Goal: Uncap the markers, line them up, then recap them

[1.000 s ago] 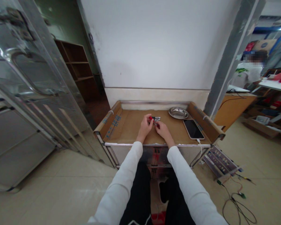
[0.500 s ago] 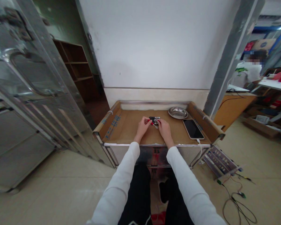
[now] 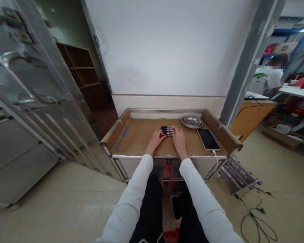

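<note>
Several black-and-silver pens (image 3: 166, 129) lie side by side in a small row on the cardboard-lined cart top. A red pen (image 3: 168, 135) lies along the near side of the row, partly covered by fingers. My left hand (image 3: 155, 141) is closed, its thumb and fingertips pinching the red pen's left end. At the right ends of the row, my right hand (image 3: 178, 140) has its fingers curled in and pressed against the pens. Its fingertips hide those ends, so the exact grip there is hard to see.
A shiny metal bowl (image 3: 192, 122) sits at the back right of the cart. Nearer lies a phone (image 3: 208, 139) with a white cable (image 3: 216, 161). Raised cardboard-covered sides (image 3: 222, 131) border the cart. A power strip panel (image 3: 239, 175) and loose cables lie on the floor; a person sits far right.
The red pen has gone from slanted between my hands to lying level along the row's near side. My left hand has shifted slightly nearer to me; the pens look more evenly lined up.
</note>
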A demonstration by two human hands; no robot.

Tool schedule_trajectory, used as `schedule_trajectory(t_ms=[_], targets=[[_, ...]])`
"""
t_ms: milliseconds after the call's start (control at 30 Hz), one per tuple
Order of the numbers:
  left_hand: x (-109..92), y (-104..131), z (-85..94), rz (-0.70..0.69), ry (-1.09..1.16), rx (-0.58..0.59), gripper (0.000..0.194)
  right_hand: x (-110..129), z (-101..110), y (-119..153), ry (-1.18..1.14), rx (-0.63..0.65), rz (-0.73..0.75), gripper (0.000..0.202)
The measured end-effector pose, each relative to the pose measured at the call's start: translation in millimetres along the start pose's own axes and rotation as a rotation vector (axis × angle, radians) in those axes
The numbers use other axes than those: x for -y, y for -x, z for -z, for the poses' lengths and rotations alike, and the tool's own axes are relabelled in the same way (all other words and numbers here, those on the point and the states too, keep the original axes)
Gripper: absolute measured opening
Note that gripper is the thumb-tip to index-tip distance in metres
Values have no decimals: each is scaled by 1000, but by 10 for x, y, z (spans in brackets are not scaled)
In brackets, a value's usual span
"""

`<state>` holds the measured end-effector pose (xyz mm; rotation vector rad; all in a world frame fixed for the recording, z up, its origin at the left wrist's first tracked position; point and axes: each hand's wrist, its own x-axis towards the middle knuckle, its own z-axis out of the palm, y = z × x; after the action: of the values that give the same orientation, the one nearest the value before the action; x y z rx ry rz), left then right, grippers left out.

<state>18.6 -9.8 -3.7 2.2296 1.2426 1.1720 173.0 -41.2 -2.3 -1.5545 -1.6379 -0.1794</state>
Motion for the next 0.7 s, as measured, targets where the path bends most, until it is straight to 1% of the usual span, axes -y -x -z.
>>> schedule_trajectory(t_ms=[167,267,367,500,633,700], targets=[[18,-15,-6,33,35,-3,13,12,-14,-6,-51,24,-27,34],[18,-24,-8,35,20,4,10,16,-24,-2,-113,38,-11,26],[11,-31,-5,44,-2,6,10,12,-35,8,-119,80,13,20],[-5,-39,-4,22,-46,-7,6,2,-42,19,-123,162,47,18],[6,-48,-27,-20,-72,-21,2,-6,-39,20,-122,204,62,19],[23,-50,-46,-26,-83,-25,2,-8,-41,18,-115,220,94,18]])
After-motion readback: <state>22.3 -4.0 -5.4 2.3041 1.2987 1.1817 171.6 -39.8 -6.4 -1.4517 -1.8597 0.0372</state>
